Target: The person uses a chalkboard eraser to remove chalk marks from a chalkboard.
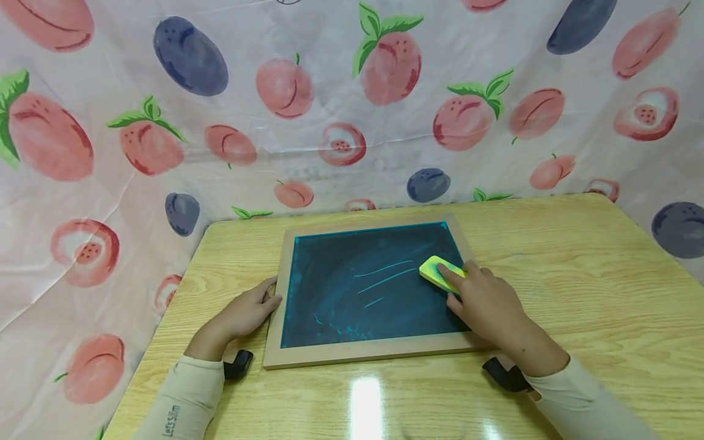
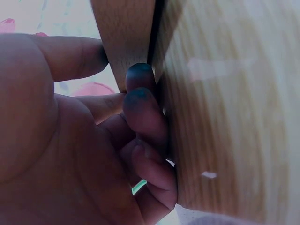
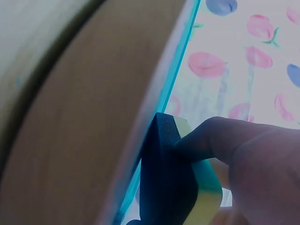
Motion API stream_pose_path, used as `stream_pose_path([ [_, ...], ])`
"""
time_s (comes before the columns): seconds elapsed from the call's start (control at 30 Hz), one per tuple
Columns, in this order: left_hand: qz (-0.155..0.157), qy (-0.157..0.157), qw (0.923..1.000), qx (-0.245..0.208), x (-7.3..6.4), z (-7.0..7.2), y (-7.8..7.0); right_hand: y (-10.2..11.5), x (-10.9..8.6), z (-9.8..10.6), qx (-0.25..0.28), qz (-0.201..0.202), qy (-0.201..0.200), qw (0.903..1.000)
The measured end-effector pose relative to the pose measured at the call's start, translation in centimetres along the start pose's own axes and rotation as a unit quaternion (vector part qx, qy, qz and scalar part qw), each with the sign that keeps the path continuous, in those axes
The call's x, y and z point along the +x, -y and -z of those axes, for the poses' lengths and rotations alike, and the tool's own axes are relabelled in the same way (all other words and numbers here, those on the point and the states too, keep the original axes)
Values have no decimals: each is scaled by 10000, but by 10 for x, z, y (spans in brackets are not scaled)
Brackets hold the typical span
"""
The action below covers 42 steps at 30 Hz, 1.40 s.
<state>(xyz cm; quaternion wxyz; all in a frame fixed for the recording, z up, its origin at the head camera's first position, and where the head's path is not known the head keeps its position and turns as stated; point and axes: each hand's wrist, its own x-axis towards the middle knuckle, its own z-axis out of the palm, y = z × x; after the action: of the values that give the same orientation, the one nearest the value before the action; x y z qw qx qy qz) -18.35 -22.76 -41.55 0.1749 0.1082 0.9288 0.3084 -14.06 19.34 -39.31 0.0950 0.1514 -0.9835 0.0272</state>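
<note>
Eraser: one, yellow and dark, stained teal, against the right part of the chalkboard.
Right hand: pinching the eraser between thumb and fingers, index finger laid on top; forearm reaching in from lower right.
Left hand: holding the left edge of the wooden frame with thumb and bent fingers; two fingertips stained teal; forearm angled up from lower left.
Chalk lines: three clear teal strokes, slanting upward to the right, left of the eraser.
Smudges: a teal patch low on the chalkboard, left of centre.
Wooden frame: one, bordering the dark chalkboard on four sides, lying on the table.
Table: one, pale yellow wood grain, with bright glare at the front.
Sleeves: two, cream, lettering on the left.
Backdrop: white cloth printed with pink and dark blue fruit.
</note>
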Motion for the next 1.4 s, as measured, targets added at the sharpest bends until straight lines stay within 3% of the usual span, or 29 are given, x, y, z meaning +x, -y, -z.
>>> stream_pose_path([
  [0.33,-10,-16,9999,-102,-3,3,1,-1,1,2,53,-18,76,10000],
  [0.7,-60,-27,10000,-25,1,4,5,15,1,1,224,240,-25,9995],
  [1.03,27,-84,10000,42,2,5,0,42,1,-3,195,543,-79,9983],
  [1.27,115,-134,9996,214,2,5,-2,72,4,-3,184,802,134,9965],
  [1.4,151,-90,9998,73,0,2,0,88,2,-3,464,1074,378,9924],
])
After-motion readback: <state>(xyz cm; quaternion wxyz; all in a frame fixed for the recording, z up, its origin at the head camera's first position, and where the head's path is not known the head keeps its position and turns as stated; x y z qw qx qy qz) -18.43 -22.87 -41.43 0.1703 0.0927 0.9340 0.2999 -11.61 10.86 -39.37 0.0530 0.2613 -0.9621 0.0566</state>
